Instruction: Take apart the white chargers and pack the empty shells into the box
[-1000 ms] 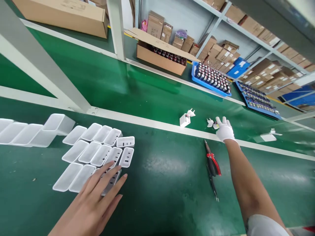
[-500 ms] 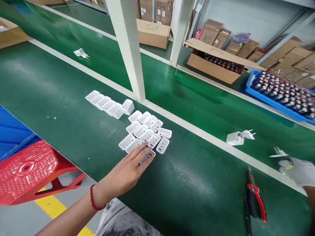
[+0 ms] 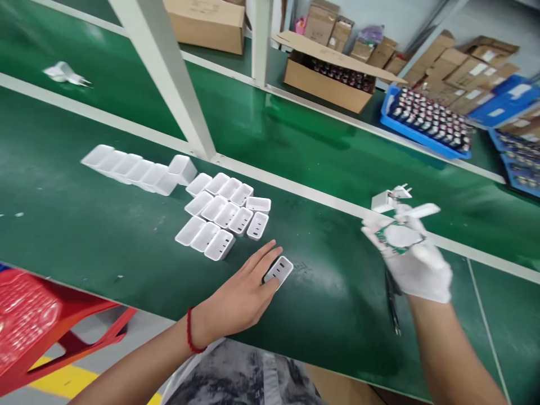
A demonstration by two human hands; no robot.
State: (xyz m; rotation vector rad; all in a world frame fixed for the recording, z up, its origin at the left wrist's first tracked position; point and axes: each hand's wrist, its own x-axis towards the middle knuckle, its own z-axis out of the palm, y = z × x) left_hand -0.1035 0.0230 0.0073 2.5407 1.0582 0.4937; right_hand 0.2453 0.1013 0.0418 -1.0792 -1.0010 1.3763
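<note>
My left hand (image 3: 242,298), bare with a red bracelet, grips a small white slotted case (image 3: 282,270) between thumb and fingers, low over the green table. Several similar open white cases (image 3: 219,244) stand in rows up and left of it, and a line of them (image 3: 126,167) runs farther left. My right hand (image 3: 413,264), in a white glove, is closed on a green circuit board (image 3: 385,230) with white parts. Just beyond it stands a white case with a plug (image 3: 382,201). Dark-handled pliers (image 3: 392,306) lie partly hidden below the gloved hand.
A white post (image 3: 169,73) rises behind the cases. A white plug piece (image 3: 65,73) lies on the green belt. Across it are an open carton (image 3: 324,87) and a blue tray (image 3: 426,132) of parts. A red stool (image 3: 34,315) stands at lower left.
My left hand has moved right, drawing one case away from the group. My right hand has come farther into view with the board and now covers part of the pliers. The view has shifted right.
</note>
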